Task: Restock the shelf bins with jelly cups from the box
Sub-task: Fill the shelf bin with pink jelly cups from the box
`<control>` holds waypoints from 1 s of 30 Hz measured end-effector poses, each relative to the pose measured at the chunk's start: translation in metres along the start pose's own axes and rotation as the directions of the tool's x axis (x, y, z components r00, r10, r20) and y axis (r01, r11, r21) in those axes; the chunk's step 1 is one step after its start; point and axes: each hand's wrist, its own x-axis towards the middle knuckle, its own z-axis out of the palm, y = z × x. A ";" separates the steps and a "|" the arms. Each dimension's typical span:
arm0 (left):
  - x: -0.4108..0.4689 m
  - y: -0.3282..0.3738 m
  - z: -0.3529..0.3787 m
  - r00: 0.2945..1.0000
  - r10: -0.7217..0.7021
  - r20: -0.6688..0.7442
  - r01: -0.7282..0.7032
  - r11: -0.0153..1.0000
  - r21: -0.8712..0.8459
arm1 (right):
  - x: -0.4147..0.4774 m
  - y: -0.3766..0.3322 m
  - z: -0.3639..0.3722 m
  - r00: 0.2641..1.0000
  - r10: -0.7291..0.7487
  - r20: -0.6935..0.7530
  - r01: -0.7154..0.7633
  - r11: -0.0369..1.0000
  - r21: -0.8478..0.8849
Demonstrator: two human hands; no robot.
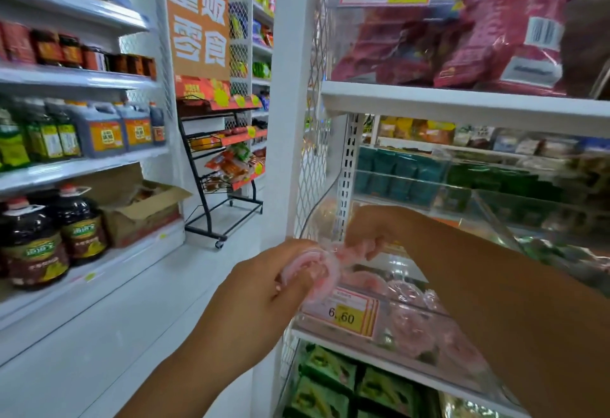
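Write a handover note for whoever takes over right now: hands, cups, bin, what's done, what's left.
Left hand grips pink jelly cups at the front corner of the clear bin; count unclear.
Right hand pinches one cup above that bin.
Done: loose cups already lie in it behind the 6.60 price tag.
Left: drop the held cups in, then fetch more; the supply box is not clearly in view.

White shelf [379, 364] at 5 o'clock carries a clear bin [488, 216] of pink jelly cups [412, 331], 6.60 price tag [343, 313] on its front. Upper shelf [462, 104], 1 o'clock: red packets [495, 37].
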 end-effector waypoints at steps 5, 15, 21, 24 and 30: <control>0.000 0.002 0.002 1.000 -0.003 -0.008 0.003 1.000 -0.007 | -0.009 0.023 -0.009 0.999 0.032 -0.045 -0.029 0.997 0.069; -0.002 0.005 0.001 0.998 -0.058 -0.004 0.058 0.998 0.012 | -0.012 0.038 0.004 0.991 0.132 -0.011 -0.130 0.983 0.127; -0.001 0.008 0.004 0.993 -0.118 -0.004 0.118 0.991 -0.057 | -0.022 0.032 0.009 0.997 0.033 0.063 -0.043 0.987 0.153; 0.001 0.009 0.005 0.993 -0.119 -0.005 0.119 0.992 -0.033 | -0.027 0.029 0.009 0.997 -0.001 0.083 -0.010 0.990 0.141; 0.003 0.016 0.004 0.994 -0.105 -0.005 0.105 0.994 0.034 | -0.030 0.028 0.006 0.997 -0.052 0.059 0.054 0.998 -0.043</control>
